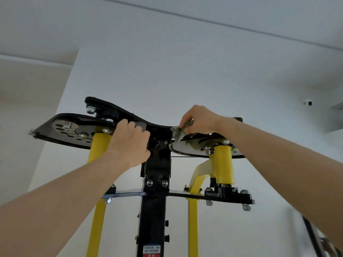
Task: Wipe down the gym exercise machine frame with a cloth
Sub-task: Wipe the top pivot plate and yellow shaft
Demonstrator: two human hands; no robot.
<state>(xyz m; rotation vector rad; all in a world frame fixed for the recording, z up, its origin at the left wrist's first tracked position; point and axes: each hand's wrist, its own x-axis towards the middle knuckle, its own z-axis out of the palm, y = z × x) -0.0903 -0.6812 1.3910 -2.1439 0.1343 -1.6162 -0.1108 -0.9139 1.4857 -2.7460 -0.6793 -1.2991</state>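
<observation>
Your arms reach way up, left hand (130, 143) gripping the black top plate (115, 108) for balance, right hand (199, 120) pinching the greenish cloth (177, 133) against it beside the centre post (157, 164), so you're mid-wipe and probably sliding outward next.

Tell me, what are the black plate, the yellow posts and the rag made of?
The plate: likely steel, glossy black paint; it mirrors light and holds bolts. The yellow posts: probably painted metal, smooth and even. The rag: soft cloth, crumpled in the right hand.
</observation>
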